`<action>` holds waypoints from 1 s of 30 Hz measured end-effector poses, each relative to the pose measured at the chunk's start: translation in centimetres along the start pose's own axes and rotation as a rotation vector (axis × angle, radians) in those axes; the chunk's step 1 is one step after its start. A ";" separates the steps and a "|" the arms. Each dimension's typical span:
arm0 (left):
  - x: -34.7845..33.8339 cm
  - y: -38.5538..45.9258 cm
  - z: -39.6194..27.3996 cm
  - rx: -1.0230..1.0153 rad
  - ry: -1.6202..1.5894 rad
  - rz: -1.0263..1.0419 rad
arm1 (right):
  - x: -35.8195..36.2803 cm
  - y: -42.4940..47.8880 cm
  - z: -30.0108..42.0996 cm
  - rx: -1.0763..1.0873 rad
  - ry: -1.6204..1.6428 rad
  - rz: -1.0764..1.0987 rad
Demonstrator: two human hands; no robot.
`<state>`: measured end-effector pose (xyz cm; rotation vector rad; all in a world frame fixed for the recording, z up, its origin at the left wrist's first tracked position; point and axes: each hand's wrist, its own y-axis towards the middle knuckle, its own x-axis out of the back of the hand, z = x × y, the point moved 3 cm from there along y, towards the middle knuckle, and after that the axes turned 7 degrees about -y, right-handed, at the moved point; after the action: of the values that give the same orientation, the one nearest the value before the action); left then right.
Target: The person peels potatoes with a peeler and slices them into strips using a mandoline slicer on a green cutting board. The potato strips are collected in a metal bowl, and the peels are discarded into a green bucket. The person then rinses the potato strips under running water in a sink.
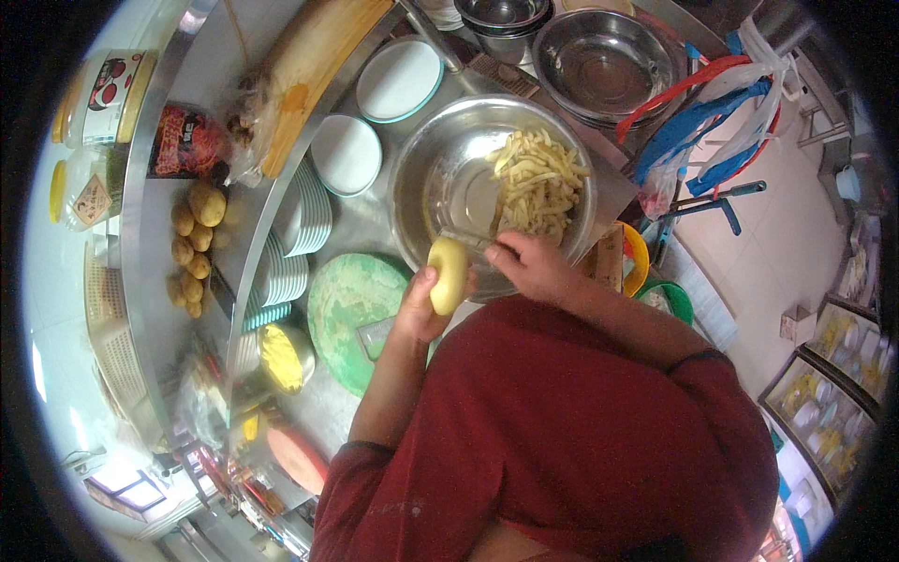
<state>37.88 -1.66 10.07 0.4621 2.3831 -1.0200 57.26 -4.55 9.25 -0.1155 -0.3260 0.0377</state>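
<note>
My left hand [420, 309] grips a peeled yellow potato [449, 276], held upright above the near rim of a wide steel basin [439, 158]. My right hand [530, 265] is closed around a slim metal hand tool [465, 238]. The tool's end lies against the upper part of the potato; whether it is a peeler or a knife I cannot tell. A heap of potato peelings [537, 183] covers the right side of the basin. Beneath my left forearm, a rectangular metal blade [374, 340], partly hidden, rests on a round green cutting board [355, 302].
Stacked plates [309, 211] and a bowl of yellow slices [282, 357] stand left of the basin. Several unpeeled potatoes [200, 239] lie on the steel shelf. Steel bowls [604, 63] sit beyond the basin. Plastic bags [730, 119] hang at right, above yellow and green bins [671, 298].
</note>
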 end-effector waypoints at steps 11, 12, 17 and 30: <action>-1.0 -0.1 -0.7 -0.185 0.760 -0.045 | -0.7 -0.3 0.0 0.057 -0.097 0.002; -1.7 -0.5 -0.6 -0.291 0.858 -0.058 | -0.9 0.0 -1.2 0.034 -0.088 -0.009; -1.8 -0.6 -1.0 -0.411 0.819 -0.114 | 0.0 -0.7 0.4 0.061 -0.019 -0.009; -1.6 -0.6 -0.9 -0.236 0.517 -0.070 | -0.3 -0.8 0.8 0.033 -0.063 0.027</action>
<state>38.63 -1.55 11.82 0.6154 2.9511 -0.6893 56.69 -5.26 10.01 -0.0857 -0.3863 0.0735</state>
